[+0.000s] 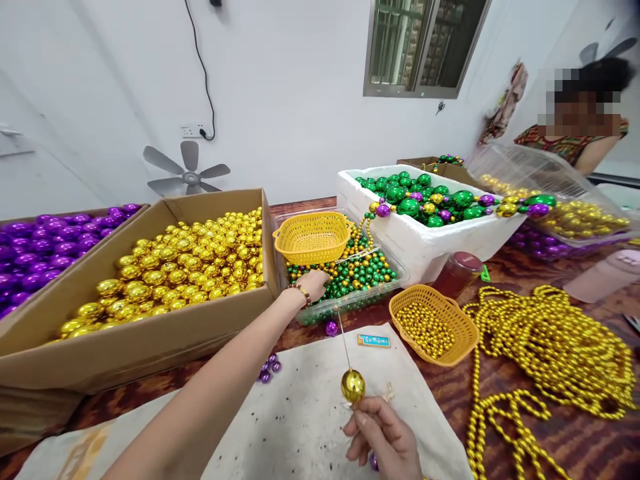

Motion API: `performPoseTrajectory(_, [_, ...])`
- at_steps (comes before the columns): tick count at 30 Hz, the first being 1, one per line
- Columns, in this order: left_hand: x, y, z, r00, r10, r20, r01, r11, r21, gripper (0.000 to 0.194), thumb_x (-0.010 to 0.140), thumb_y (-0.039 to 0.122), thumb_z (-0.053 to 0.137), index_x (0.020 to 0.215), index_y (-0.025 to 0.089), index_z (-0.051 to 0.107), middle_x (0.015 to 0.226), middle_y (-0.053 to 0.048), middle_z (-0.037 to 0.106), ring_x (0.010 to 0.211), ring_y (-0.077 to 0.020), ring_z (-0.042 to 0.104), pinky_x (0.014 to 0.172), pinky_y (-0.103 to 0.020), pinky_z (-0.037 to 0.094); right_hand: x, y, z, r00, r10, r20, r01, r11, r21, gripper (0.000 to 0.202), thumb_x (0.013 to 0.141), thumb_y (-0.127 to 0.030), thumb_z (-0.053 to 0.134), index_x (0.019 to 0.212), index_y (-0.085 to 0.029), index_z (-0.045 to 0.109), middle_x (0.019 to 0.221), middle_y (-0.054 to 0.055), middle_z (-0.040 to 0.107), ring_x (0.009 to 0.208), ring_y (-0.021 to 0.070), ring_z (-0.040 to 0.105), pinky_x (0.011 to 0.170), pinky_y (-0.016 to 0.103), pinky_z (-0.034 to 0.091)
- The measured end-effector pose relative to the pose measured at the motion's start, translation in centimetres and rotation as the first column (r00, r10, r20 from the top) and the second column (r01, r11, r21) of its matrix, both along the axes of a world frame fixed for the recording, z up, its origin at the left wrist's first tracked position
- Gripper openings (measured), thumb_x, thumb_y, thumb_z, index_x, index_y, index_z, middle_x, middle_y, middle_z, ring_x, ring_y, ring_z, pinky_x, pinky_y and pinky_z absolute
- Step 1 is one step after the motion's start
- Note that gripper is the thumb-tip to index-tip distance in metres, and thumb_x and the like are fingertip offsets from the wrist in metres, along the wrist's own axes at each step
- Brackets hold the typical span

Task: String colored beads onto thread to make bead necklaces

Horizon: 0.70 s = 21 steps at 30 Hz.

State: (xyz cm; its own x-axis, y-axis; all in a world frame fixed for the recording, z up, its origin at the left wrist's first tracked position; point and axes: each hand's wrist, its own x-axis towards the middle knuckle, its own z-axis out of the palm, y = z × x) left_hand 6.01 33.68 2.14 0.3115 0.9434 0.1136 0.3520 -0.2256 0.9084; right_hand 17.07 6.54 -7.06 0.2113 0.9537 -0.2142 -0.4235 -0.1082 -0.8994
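Observation:
My left hand (pixel 314 284) reaches into a clear plastic bin (pixel 310 315) of small green and gold beads (pixel 367 272); its fingertips are hidden among them. A beaded bracelet (pixel 303 295) circles that wrist. Closer to me, my right hand (pixel 384 437) is closed, its thumb and fingers pinching just under a large shiny gold bead (pixel 353 385). A thin wire needle (pixel 343 339) stands up through this bead, its tip near the bin's front edge. Below them lies a pale cloth (pixel 295 407) with a few purple beads (pixel 270 367) and a small blue-and-orange packet (pixel 373 341).
A cardboard box of gold balls (pixel 190 253) stands left, beside purple balls (pixel 55 250). One yellow basket (pixel 313 238) rests on the bin; another (pixel 434 325) holds gold beads. A foam box (pixel 430 240), a red-lidded jar (pixel 459 275) and gold bead strands (pixel 555 347) are right. A co-worker (pixel 580 127) sits beyond.

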Motion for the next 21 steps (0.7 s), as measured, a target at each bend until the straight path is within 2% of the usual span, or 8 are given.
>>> performPoseTrajectory(3, [0.8, 0.8, -1.1, 0.999, -0.043, -0.009, 0.042, 0.996, -0.072, 0.033, 0.094, 0.033, 0.05, 0.119, 0.012, 0.057, 0.12, -0.009, 0.057, 0.101, -0.0223, 0.06, 0.086, -0.041, 0.051, 0.2, 0.0, 0.2, 1.0, -0.031, -0.003, 0.031, 1.0, 0.007, 0.036, 0.074, -0.049, 0.073, 0.078, -0.014, 0.065, 0.063, 0.004, 0.068, 0.041, 0.0118, 0.058, 0.039, 0.018, 0.036])
performPoseTrajectory(5, [1.0, 0.8, -1.1, 0.998, -0.057, 0.011, 0.058, 0.992, -0.108, 0.034, 0.095, 0.033, 0.047, 0.12, 0.01, 0.056, 0.119, -0.008, 0.057, 0.101, -0.0227, 0.06, 0.086, -0.041, 0.05, 0.3, -0.2, 0.5, 0.999, -0.042, -0.002, 0.042, 0.999, 0.014, 0.033, 0.076, -0.047, 0.072, 0.078, -0.014, 0.065, 0.064, 0.004, 0.068, 0.042, 0.0111, 0.058, 0.04, 0.018, 0.036])
performPoseTrajectory(9, [0.6, -0.7, 0.9, 0.993, -0.048, 0.107, 0.063, 0.987, -0.145, 0.024, 0.092, 0.03, 0.053, 0.104, 0.012, 0.063, 0.101, -0.006, 0.063, 0.087, -0.0173, 0.062, 0.077, -0.033, 0.052, 0.5, -0.5, 0.7, 0.998, -0.05, 0.03, 0.05, 0.999, -0.002, 0.034, 0.077, -0.048, 0.071, 0.078, -0.015, 0.065, 0.064, 0.004, 0.068, 0.043, 0.0117, 0.059, 0.041, 0.018, 0.037])
performPoseTrajectory(12, [-0.5, -4.4, 3.0, 0.976, -0.045, 0.215, 0.079, 0.985, -0.154, 0.019, 0.084, 0.029, 0.063, 0.096, 0.014, 0.064, 0.084, -0.004, 0.065, 0.074, -0.0151, 0.064, 0.071, -0.03, 0.052, 0.6, -0.7, 0.7, 0.998, -0.028, 0.059, 0.027, 0.999, 0.017, 0.036, 0.077, -0.05, 0.07, 0.079, -0.015, 0.066, 0.063, 0.004, 0.068, 0.045, 0.0133, 0.06, 0.042, 0.02, 0.038])
performPoseTrajectory(14, [-1.6, -7.9, 3.9, 0.942, -0.046, 0.334, 0.119, 0.972, -0.202, 0.023, 0.085, 0.032, 0.062, 0.102, 0.017, 0.063, 0.086, -0.004, 0.066, 0.076, -0.0155, 0.065, 0.074, -0.031, 0.052, 0.6, -0.8, 0.7, 0.996, 0.003, 0.086, -0.008, 0.999, 0.052, 0.036, 0.079, -0.051, 0.067, 0.079, -0.016, 0.066, 0.063, 0.005, 0.069, 0.046, 0.0142, 0.061, 0.044, 0.02, 0.039])
performPoseTrajectory(17, [-3.1, -12.4, 4.0, 0.777, 0.08, 0.625, 0.225, 0.892, -0.393, 0.021, 0.088, 0.03, 0.061, 0.103, 0.016, 0.064, 0.088, -0.006, 0.067, 0.078, -0.0154, 0.066, 0.077, -0.03, 0.052, 0.7, -1.0, 1.0, 0.987, 0.062, 0.15, -0.079, 0.991, 0.112, 0.035, 0.083, -0.051, 0.063, 0.08, -0.016, 0.066, 0.062, 0.005, 0.07, 0.048, 0.0156, 0.063, 0.046, 0.021, 0.041])
performPoseTrajectory(18, [-3.5, -13.4, 3.8, 0.726, 0.137, 0.674, 0.241, 0.867, -0.436, 0.02, 0.088, 0.028, 0.061, 0.102, 0.015, 0.065, 0.088, -0.007, 0.068, 0.079, -0.0155, 0.066, 0.077, -0.03, 0.052, 0.7, -1.1, 1.2, 0.981, 0.083, 0.175, -0.107, 0.986, 0.128, 0.035, 0.084, -0.051, 0.062, 0.081, -0.017, 0.066, 0.062, 0.006, 0.07, 0.049, 0.0161, 0.064, 0.046, 0.022, 0.041])
performPoseTrajectory(21, [-4.2, -14.9, 3.2, 0.643, 0.245, 0.726, 0.235, 0.839, -0.491, 0.017, 0.088, 0.024, 0.06, 0.1, 0.013, 0.067, 0.089, -0.008, 0.068, 0.081, -0.016, 0.065, 0.079, -0.03, 0.052, 0.5, -1.4, 1.8, 0.958, 0.137, 0.251, -0.18, 0.971, 0.158, 0.033, 0.086, -0.049, 0.058, 0.082, -0.017, 0.067, 0.061, 0.006, 0.071, 0.049, 0.0175, 0.065, 0.049, 0.024, 0.045])
